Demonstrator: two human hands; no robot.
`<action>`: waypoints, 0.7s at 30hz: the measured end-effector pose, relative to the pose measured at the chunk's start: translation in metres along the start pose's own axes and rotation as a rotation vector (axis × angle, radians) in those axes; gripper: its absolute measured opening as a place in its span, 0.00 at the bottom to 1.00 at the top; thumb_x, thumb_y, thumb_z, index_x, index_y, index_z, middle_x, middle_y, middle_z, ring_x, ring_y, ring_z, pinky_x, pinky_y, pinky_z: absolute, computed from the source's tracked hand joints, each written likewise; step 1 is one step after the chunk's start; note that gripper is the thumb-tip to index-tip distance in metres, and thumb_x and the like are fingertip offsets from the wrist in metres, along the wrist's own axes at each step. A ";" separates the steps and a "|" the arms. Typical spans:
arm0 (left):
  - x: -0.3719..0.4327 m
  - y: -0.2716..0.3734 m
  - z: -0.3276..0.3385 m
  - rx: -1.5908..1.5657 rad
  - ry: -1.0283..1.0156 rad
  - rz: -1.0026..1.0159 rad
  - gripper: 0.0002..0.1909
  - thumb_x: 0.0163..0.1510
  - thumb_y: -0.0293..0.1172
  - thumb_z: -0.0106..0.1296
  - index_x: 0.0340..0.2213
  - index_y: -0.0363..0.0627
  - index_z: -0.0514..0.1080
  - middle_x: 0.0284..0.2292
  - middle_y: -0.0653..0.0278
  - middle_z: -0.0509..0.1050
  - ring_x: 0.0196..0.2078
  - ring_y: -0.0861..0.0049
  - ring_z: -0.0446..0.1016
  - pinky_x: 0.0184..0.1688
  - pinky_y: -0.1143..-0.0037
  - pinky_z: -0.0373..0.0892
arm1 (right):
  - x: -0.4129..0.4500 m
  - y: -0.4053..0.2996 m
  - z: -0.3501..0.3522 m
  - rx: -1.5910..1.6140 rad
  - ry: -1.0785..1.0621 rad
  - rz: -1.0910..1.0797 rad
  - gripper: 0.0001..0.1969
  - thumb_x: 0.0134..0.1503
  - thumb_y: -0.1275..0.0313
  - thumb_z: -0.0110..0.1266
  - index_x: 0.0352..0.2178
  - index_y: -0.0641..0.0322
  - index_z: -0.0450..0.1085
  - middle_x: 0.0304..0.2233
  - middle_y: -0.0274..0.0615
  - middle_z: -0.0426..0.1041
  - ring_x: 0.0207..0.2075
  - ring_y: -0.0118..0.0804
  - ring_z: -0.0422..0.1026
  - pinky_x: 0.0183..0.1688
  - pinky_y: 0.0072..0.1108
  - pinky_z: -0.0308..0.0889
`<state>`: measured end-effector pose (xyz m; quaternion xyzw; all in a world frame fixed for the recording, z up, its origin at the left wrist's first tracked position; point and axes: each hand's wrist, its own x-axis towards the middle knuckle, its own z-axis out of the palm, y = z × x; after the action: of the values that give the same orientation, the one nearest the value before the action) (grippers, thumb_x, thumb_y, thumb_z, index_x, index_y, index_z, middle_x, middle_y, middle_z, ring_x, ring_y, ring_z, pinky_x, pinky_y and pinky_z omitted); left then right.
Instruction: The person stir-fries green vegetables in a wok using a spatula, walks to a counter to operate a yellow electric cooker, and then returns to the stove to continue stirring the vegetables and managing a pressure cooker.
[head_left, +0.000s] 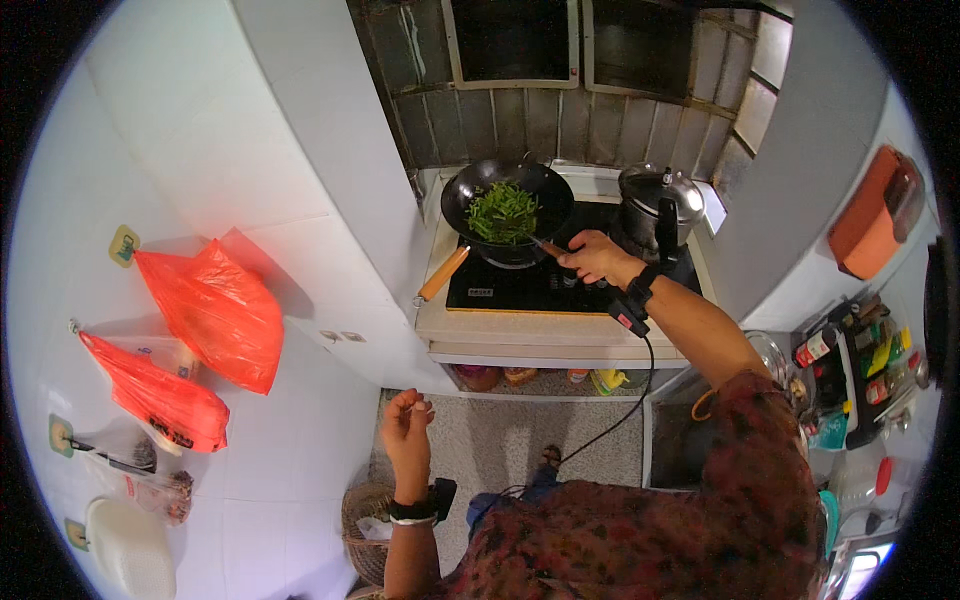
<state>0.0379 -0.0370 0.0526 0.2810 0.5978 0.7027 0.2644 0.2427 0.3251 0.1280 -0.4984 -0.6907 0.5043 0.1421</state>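
Chopped green vegetables (501, 210) lie in a black wok (551, 187) on the left side of a black glass gas stove (525, 294). My right hand (598, 259) grips the brown handle of a spatula (553, 248), whose head is hidden among the greens. The wok's wooden handle (444, 274) points toward the lower left, with no hand on it. My left hand (407, 421) hangs raised over the floor, fingers curled and partly apart, with nothing visible in it. Both wrists wear black bands with small devices.
A steel pressure cooker (660, 202) with a black handle stands right of the wok. A black cable (630, 420) hangs from my right wrist. Red plastic bags (217, 315) hang on the left wall. A woven basket (367, 510) stands below my left hand. Bottles (816, 346) crowd the right counter.
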 end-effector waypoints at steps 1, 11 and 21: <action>0.009 -0.005 0.008 -0.004 0.021 -0.032 0.10 0.56 0.25 0.47 0.40 0.37 0.67 0.36 0.65 0.71 0.37 0.80 0.71 0.39 0.78 0.70 | 0.010 0.004 0.004 -0.007 -0.012 0.005 0.28 0.46 0.66 0.63 0.46 0.67 0.62 0.31 0.40 0.67 0.26 0.34 0.68 0.26 0.25 0.67; 0.116 -0.037 0.043 0.212 0.050 0.034 0.18 0.56 0.28 0.49 0.47 0.35 0.65 0.37 0.60 0.71 0.39 0.74 0.70 0.40 0.75 0.69 | 0.094 -0.017 -0.029 -0.915 0.090 -0.328 0.19 0.52 0.58 0.52 0.22 0.66 0.73 0.20 0.49 0.73 0.22 0.46 0.72 0.27 0.32 0.66; 0.222 -0.079 0.049 0.604 0.045 0.165 0.22 0.55 0.34 0.51 0.49 0.36 0.64 0.44 0.54 0.65 0.45 0.68 0.65 0.42 0.71 0.66 | 0.079 -0.154 -0.131 -0.614 -0.368 0.147 0.16 0.45 0.65 0.59 0.33 0.63 0.73 0.21 0.43 0.74 0.15 0.24 0.61 0.13 0.19 0.53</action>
<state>-0.0804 0.1658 -0.0019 0.3789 0.7602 0.5186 0.0978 0.2138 0.4643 0.2921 -0.4670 -0.7863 0.3635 -0.1776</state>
